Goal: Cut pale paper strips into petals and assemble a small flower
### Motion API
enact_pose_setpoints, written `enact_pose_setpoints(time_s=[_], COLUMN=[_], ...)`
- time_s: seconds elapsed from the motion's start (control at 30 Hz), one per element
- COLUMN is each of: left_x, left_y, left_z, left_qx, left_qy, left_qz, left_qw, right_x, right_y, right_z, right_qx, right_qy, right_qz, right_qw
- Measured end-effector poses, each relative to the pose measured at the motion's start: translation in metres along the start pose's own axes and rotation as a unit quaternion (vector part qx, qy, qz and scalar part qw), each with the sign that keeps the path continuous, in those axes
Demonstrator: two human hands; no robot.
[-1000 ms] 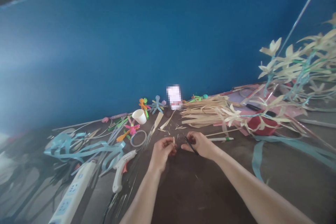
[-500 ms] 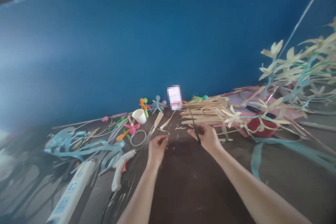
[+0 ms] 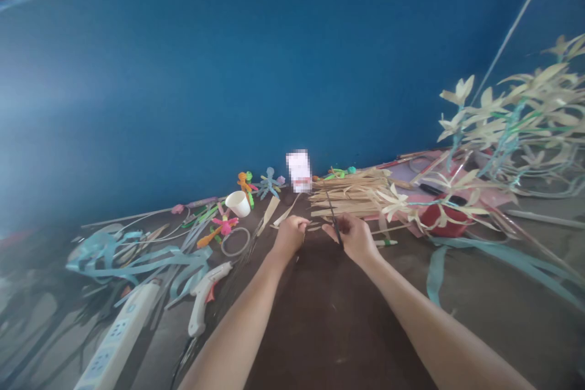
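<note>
My left hand (image 3: 291, 234) is closed in a pinch over the dark table. What its fingertips hold, if anything, is too small to make out. Close by on the right, my right hand (image 3: 353, 236) grips a slim dark tool (image 3: 333, 213) with a long narrow end that points up and away. Its exact kind does not show. Just beyond both hands lies a bundle of pale, dry, straw-like strips (image 3: 347, 195). A loose pale strip (image 3: 268, 214) and small scraps rest near my left hand.
On the left are a white glue gun (image 3: 203, 298), a power strip (image 3: 116, 341), light blue ribbon (image 3: 150, 259), a tape ring (image 3: 236, 242), a paper cup (image 3: 238, 203) and fuzzy figures. Pale artificial flowers (image 3: 512, 109) and a red object (image 3: 443, 219) occupy the right. A blue wall (image 3: 274, 61) stands behind.
My left hand has moved right and slightly up, closer to my right hand. My right hand keeps its grip on the dark tool. The whole view has shifted slightly.
</note>
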State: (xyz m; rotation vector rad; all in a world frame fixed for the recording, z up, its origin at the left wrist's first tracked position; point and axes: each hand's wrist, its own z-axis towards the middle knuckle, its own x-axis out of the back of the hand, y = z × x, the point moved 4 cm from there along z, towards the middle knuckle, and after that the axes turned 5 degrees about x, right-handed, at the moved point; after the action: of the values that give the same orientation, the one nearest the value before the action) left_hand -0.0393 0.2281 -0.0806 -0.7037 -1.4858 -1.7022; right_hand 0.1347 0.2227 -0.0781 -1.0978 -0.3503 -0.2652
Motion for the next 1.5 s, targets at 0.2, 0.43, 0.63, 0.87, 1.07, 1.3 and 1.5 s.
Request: enact_pose_setpoints(time_s=[0.2, 0.43, 0.63, 0.87, 1.07, 1.3, 1.5], left_x=[0.055, 0.057, 0.052, 0.056, 0.062, 0.019, 0.002], left_y=[-0.045, -0.054, -0.05, -0.049, -0.023, 0.005, -0.005], left_z=[0.005, -0.006, -0.007, -0.008, -0.034, -0.064, -0.068], left_qx=[0.076, 0.053, 0.058, 0.097, 0.093, 0.193, 0.205], left_qy=[0.029, -0.045, -0.069, -0.131, -0.066, 0.003, 0.035], left_qz=[0.079, 0.135, 0.151, 0.147, -0.082, -0.54, -0.543], left_qw=[0.994, 0.988, 0.984, 0.976, 0.99, 0.819, 0.813], right_x=[-0.002, -0.002, -0.002, -0.005, -0.01, -0.024, -0.023], right_y=[0.001, -0.005, -0.007, -0.002, -0.006, -0.011, -0.014], right_z=[-0.001, -0.002, -0.003, -0.004, -0.007, -0.017, -0.02], right_qx=[0.003, 0.005, 0.007, 0.007, 0.014, 0.008, 0.031], right_qy=[-0.005, -0.015, -0.027, -0.029, -0.044, -0.17, -0.233], right_qz=[-0.004, -0.007, -0.013, -0.014, -0.018, -0.019, -0.092], right_qw=[1.0, 1.0, 1.0, 0.999, 0.999, 0.985, 0.968])
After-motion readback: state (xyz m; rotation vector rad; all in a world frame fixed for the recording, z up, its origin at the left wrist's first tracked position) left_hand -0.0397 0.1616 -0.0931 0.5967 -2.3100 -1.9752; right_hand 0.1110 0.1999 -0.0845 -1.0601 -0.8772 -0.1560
